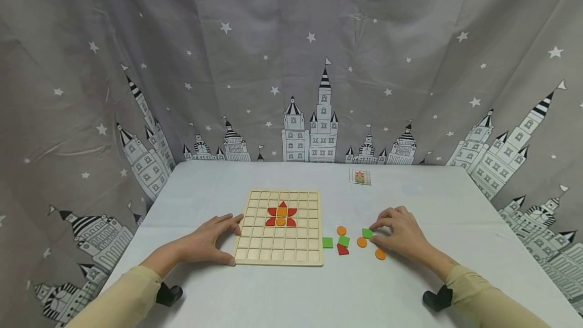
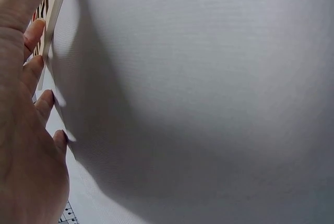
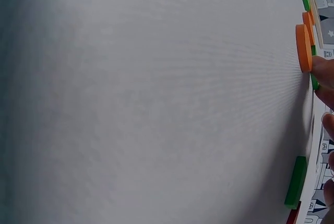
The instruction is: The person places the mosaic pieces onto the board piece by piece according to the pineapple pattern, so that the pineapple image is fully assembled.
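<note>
A wooden grid board lies left of centre. On it, red pieces surround an orange square and an orange disc. My left hand rests at the board's left edge, fingers spread, thumb by the near corner. My right hand pinches a green square tile between thumb and forefinger, close over the table; in the right wrist view the tile is partly hidden behind an orange disc.
Between board and right hand lie orange discs, green squares and a red piece. A small pattern card lies farther back. The right wrist view shows another green piece below. A grey curtain hangs behind the white table.
</note>
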The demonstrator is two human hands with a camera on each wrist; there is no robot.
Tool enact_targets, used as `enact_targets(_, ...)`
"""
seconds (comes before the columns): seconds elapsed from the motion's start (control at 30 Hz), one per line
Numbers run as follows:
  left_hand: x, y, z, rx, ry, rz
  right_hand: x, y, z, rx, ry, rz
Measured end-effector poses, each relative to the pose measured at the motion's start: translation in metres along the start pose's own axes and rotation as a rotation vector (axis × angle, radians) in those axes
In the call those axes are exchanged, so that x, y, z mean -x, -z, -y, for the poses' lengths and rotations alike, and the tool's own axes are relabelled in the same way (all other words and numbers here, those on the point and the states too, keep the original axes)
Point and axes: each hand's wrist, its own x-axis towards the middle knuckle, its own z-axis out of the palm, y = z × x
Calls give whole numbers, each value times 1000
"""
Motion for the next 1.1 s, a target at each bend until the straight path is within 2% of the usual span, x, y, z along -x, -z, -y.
enact_targets(0.5,0,0,0,8,11,1,-1,-1,2,-22,30,-23)
enact_targets(0.73,0,-1,0,1,13,-2,-3,-3,4,-10,15,-23)
enact_targets(0.93,1,0,-2,0,18,3,-15,0,7,-25,51,-80)
enact_targets(1.1,1,1,-3,-2,21,3,-33,0,30,-93,90,-77)
